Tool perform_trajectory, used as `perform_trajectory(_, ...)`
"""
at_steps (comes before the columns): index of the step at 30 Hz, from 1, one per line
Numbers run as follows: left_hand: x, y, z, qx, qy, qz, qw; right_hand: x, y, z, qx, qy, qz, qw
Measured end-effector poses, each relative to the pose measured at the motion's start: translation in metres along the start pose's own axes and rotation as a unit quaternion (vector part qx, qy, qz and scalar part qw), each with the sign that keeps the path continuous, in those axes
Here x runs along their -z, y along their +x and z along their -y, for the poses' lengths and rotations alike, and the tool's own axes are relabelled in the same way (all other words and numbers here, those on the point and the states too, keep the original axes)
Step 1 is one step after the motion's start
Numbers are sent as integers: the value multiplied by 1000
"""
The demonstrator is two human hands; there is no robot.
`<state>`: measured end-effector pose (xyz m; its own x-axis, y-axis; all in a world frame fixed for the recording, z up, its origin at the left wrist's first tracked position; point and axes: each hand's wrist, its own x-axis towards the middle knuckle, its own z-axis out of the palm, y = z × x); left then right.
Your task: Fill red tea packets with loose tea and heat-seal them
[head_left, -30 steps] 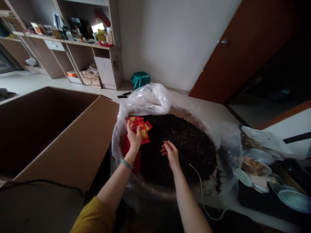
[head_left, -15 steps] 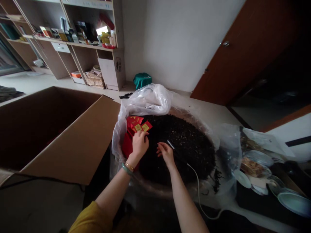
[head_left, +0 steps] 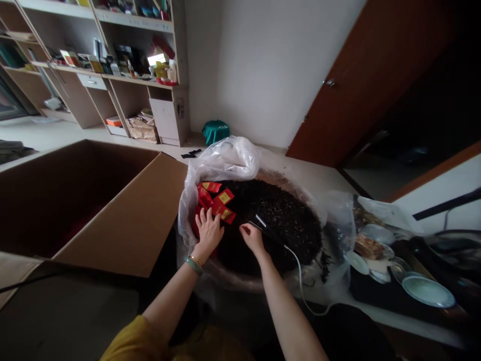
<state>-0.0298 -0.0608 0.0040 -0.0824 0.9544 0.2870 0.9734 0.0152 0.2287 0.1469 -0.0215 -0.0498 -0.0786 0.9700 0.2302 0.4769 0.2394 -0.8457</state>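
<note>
My left hand (head_left: pixel 209 229) reaches over the left side of a plastic-lined round container, fingers spread, palm down. Its fingertips touch or lie just above small red packets (head_left: pixel 224 196) with gold labels, piled on dark dried strips that look like loose tea leaves (head_left: pixel 280 205). To its right, my right hand (head_left: pixel 252 237) is closed, thumb and fingers pressed together. Whatever it may hold is hidden. Right beside it lies a slim dark tool (head_left: pixel 266 228) with a whitish strip at its tip and a white cord (head_left: pixel 300 276); I cannot tell whether the hand touches it.
A large open cardboard box (head_left: pixel 124 220) stands on the left. Clear plastic lining (head_left: pixel 229 155) bunches up at the container's far rim. On the right are bowls and a pale green lid (head_left: pixel 428 291). Behind are a shelf unit (head_left: pixel 165 118), a teal bundle (head_left: pixel 216 131) and a brown door (head_left: pixel 338 60).
My left hand has opened from a closed grasp, and red packets now lie spread nearer to it. My right hand's fingers have closed together beside the dark tool. The view has shifted slightly.
</note>
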Motion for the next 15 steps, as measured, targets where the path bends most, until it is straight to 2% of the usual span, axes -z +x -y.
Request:
perform_trajectory(4, -5, 0, 3, -3, -17, -29, 999, -8, -11, 10, 16, -43, -47, 998)
perform_trajectory(9, 2, 8, -2, 27, -40, -81, 996, -22, -16, 17, 23, -66, -79, 994)
perform_trajectory(11, 6, 21, -2, 7, -34, -55, 998, -28, -15, 19, 27, -67, -78, 994)
perform_trajectory(15, 11, 64, 1, -2, 5, 49, 999, -35, -16, 19, 48, -62, -64, 995)
